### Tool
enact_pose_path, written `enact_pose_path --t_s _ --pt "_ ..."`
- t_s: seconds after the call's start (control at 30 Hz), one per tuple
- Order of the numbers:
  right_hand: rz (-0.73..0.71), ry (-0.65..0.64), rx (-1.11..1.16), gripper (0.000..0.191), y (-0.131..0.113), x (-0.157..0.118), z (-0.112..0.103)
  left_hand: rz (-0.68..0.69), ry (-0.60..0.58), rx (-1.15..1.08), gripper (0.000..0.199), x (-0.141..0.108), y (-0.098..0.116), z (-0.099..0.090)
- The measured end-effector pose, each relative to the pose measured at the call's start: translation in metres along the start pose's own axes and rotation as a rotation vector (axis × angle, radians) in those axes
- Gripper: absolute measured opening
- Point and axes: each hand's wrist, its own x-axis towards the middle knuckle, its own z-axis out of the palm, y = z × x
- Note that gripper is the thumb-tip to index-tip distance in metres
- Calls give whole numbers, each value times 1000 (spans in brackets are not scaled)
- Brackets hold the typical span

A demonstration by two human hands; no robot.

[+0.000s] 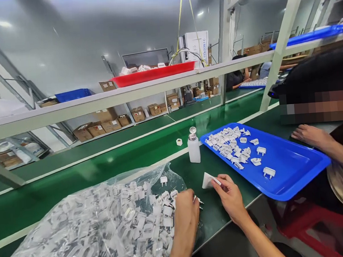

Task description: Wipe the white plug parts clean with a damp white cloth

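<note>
My left hand is at the right edge of the clear plastic bag. Its fingers are curled closed around a white plug housing, whose prongs poke out to the right; the rest of that piece is hidden. Many similar white plug housings fill the bag, and some spill out at its mouth. Between thumb and fingers my right hand pinches a flat white folded wipe, held above the dark green table. The two hands are apart.
A white pump bottle stands behind my hands. To the right, a blue tray carries more white plug housings. A co-worker's hand rests beyond it. The green conveyor belt runs behind; a red tray sits on the overhead shelf.
</note>
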Motion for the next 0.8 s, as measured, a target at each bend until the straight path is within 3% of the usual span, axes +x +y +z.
enact_pose_path --t_s 0.13,0.3,0.37,0.47,0.57,0.7,0.8 --pt "-17 13 -27 39 1 1 -2 -34 -41 -55 20 -6 16 15" --pt "-13 40 -57 34 0 2 -3 -44 -129 -291 72 -23 12 12" --pt "-18 47 -64 34 0 2 -3 10 -158 -310 77 -26 5 8" --pt "-30 49 -82 35 1 1 -3 108 -203 -293 72 -27 -2 6" --pt "-44 58 -110 35 -1 0 -2 164 -169 -251 54 -25 -5 11" --pt "-69 30 -170 33 -6 -2 -2 127 -87 -235 34 -26 -7 20" --pt "-90 -95 -232 31 -12 -8 -6 86 -64 -283 32 -29 -10 22"
